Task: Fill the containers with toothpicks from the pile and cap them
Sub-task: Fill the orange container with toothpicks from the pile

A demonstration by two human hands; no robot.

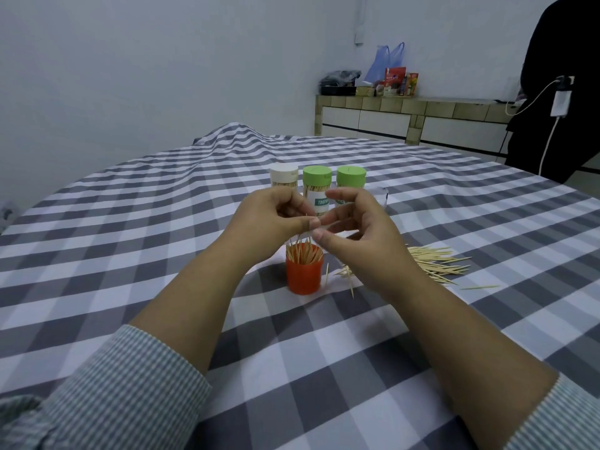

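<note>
Head view: left hand (271,211) and right hand (354,228), fingertips together, pinch a small bunch of toothpicks (300,239) over the open orange container (304,271). Toothpick pile (435,263) lies to its right; three capped containers (317,186) stand behind, toward the tabletop's (130,254) far edge.

Green-capped container (317,193) label: "TOOTH"

At mid-frame the left hand (276,216) and right hand (360,232) meet, pinching a few toothpicks (300,239) above an open orange container (304,271) packed with sticks. Behind stand three capped containers (317,190); a loose pile (435,263) lies right on the checked cloth (130,254).
</note>
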